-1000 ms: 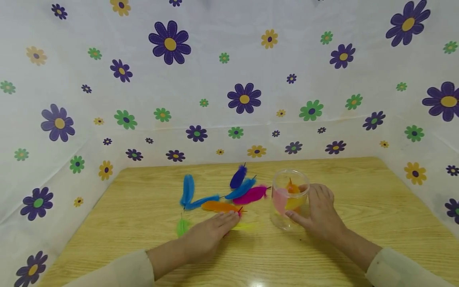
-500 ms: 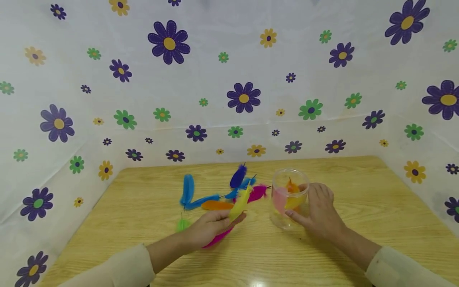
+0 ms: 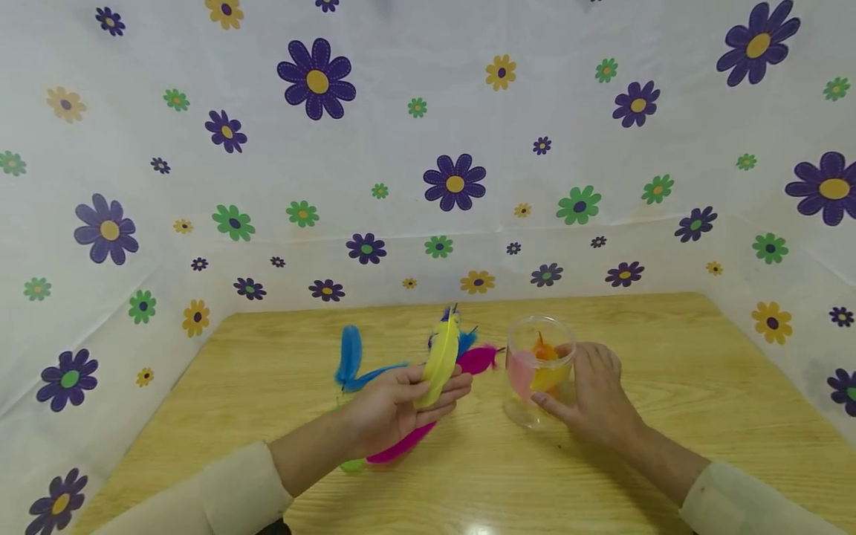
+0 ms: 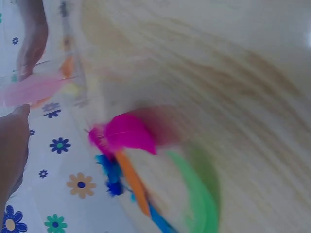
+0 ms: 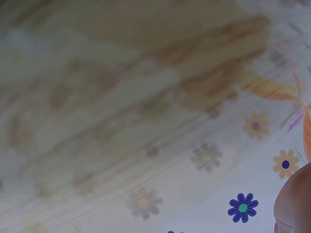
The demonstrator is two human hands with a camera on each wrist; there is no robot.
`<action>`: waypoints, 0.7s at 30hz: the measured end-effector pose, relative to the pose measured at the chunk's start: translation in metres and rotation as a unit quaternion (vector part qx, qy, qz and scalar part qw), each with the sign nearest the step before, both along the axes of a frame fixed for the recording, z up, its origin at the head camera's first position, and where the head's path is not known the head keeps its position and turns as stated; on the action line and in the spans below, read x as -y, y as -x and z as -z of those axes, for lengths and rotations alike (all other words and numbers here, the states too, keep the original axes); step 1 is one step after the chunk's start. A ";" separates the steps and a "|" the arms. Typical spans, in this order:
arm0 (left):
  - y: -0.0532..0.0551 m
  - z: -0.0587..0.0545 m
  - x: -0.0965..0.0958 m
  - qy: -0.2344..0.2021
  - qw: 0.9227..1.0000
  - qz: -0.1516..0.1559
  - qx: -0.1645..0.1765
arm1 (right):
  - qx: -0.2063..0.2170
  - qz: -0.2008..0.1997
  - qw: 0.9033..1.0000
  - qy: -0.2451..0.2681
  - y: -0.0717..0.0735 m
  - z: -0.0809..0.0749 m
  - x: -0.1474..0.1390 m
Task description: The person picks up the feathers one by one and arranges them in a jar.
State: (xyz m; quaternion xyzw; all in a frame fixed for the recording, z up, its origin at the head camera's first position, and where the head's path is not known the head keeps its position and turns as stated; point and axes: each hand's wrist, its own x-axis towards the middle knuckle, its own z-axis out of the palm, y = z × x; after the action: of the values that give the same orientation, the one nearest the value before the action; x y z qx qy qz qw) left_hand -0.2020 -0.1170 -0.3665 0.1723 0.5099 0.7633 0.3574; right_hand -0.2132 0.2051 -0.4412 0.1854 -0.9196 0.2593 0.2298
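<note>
My left hand [image 3: 391, 412], palm turned up, pinches a yellow feather [image 3: 441, 360] between thumb and fingers, above the loose feathers. A magenta feather [image 3: 401, 446] shows just below that hand, with part of a green feather [image 3: 353, 465] by the wrist. With my right hand [image 3: 605, 394] I grip the side of a clear plastic jar [image 3: 518, 412], upright and lidless. Inside the jar are a pink feather [image 3: 523, 374] and an orange feather [image 3: 545, 349], along with some yellow. An orange feather [image 4: 131, 179] on the table is hidden behind my left hand in the head view.
On the wooden table [image 3: 267, 386] lie a blue feather [image 3: 350, 353], another blue one [image 3: 377, 376], and a second magenta feather [image 3: 480, 360] close to the jar. A dark blue feather is mostly covered by the yellow one. Flower-printed cloth [image 3: 374, 171] encloses the back and sides.
My left hand has picked the yellow feather up off the table, turned palm up and moved slightly farther back. The right hand and jar have stayed in place.
</note>
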 end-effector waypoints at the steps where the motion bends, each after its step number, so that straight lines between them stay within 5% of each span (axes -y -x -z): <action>1: 0.001 -0.004 -0.001 0.001 1.000 0.001 -0.007 | 0.000 0.000 1.000 0.000 0.000 0.000 0.000; 9: 0.012 -0.029 -0.018 0.010 0.998 0.009 -0.055 | 0.006 0.002 1.000 0.001 0.000 -0.001 0.001; 21: 0.028 -0.053 -0.067 -0.009 0.998 -0.017 -0.068 | 0.002 0.004 1.000 -0.002 0.002 -0.001 -0.001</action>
State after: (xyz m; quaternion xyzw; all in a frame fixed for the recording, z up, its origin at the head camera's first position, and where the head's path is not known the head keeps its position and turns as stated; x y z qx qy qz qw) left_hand -0.2298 -0.0503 -0.3139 0.2185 0.5291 0.7600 0.3077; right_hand -0.2147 0.2056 -0.4402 0.1814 -0.9215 0.2565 0.2284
